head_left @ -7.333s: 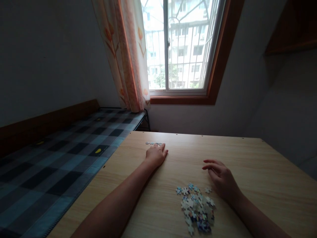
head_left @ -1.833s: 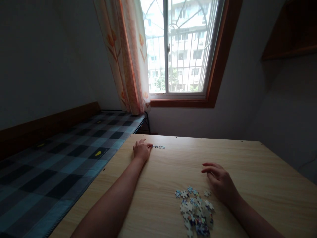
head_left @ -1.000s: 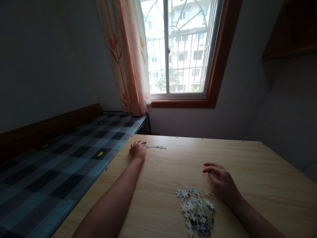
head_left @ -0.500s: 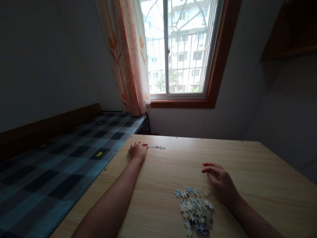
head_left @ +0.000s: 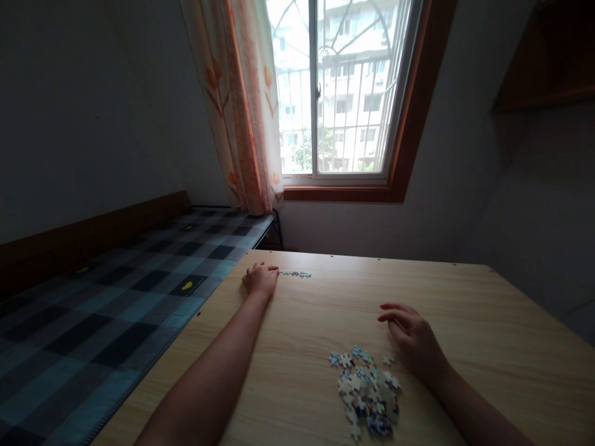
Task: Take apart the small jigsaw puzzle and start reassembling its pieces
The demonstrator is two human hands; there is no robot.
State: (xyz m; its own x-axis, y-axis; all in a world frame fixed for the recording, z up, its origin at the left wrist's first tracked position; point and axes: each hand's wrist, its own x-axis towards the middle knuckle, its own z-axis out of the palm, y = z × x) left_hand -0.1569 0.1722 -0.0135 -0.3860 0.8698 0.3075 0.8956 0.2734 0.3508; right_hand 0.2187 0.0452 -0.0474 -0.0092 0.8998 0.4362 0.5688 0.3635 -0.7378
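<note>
At the far left of the table, my left hand rests palm down with its fingers spread. Its fingertips reach the left end of a short row of joined jigsaw puzzle pieces; whether a piece lies under them is hidden. My right hand is above the table's right half, fingers loosely stretched and apart, with nothing seen in them. Just left of that wrist lies a pile of loose jigsaw pieces, some pale side up and some printed in blue and purple. One single piece lies close to my right hand.
The pieces lie on a light wooden table. A bed with a checked cover runs along its left side. Beyond the far edge are a barred window and a flowered curtain. A wooden shelf hangs upper right.
Both hands have kept almost the same place and pose. The view has shifted very slightly; the row and the pile look the same.
</note>
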